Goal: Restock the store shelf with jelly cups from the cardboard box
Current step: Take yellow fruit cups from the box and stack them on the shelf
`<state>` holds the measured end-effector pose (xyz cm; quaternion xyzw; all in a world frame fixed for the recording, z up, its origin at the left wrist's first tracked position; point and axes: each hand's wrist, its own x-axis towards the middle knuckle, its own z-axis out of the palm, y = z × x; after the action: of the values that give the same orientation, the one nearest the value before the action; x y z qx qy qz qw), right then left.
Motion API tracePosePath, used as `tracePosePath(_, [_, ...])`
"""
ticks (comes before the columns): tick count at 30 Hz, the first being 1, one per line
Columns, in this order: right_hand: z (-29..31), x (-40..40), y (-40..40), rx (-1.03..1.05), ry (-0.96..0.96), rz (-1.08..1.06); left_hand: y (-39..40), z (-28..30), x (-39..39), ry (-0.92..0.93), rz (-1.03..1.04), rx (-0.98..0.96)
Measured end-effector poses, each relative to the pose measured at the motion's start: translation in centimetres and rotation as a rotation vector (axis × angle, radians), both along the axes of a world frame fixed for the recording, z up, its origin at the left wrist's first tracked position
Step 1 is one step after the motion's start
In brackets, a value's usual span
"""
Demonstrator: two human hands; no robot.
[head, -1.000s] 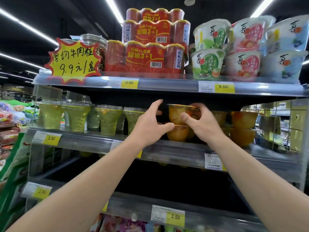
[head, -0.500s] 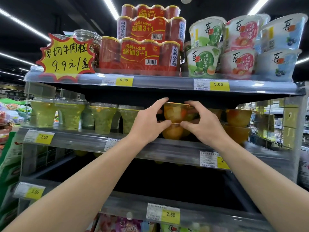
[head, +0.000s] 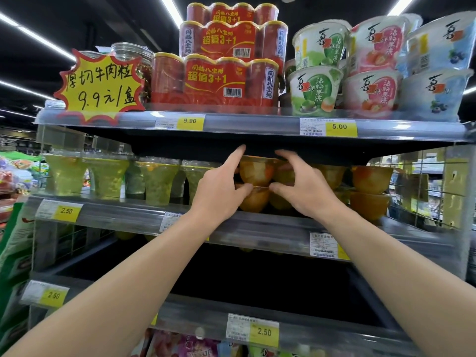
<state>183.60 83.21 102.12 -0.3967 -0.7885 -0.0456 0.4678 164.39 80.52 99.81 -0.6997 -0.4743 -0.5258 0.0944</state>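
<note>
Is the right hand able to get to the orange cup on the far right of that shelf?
Probably yes. The right hand is already on the same shelf, at a stacked orange jelly cup. The far-right orange cup sits on top of another at the open front, and nothing stands before it.

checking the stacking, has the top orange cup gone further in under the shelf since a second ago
Yes. The top orange cup has moved back and up: its rim was clear below the upper shelf edge, now it sits tucked right under it.
</note>
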Motion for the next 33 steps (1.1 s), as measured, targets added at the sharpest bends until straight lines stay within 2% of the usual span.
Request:
tracePosePath(2, [0.0, 0.5, -0.4, 0.088, -0.033, -0.032, -0.5, -0.2, -0.3, 0.067, 0.048, 0.072])
tracePosePath(7, [0.0, 0.4, -0.5, 0.296, -0.203, -0.149, -0.7, -1.0, -0.8, 0.248, 0.198, 0.465])
tracePosePath(9, [0.1, 0.2, -0.2, 0.357, -0.279, -0.201, -0.2, -0.6, -1.0, 0.337, 0.254, 0.517])
tracePosePath(14, [0.3, 0.1, 0.4, 0.380, -0.316, -0.210, 1.1, 0.4, -1.5, 0.508, 0.422, 0.400])
tracePosePath(33, [1.4, -2.3, 3.0, 0.462, -0.513, -0.361, 1.8, 2.4, -1.8, 0.624, 0.576, 0.213])
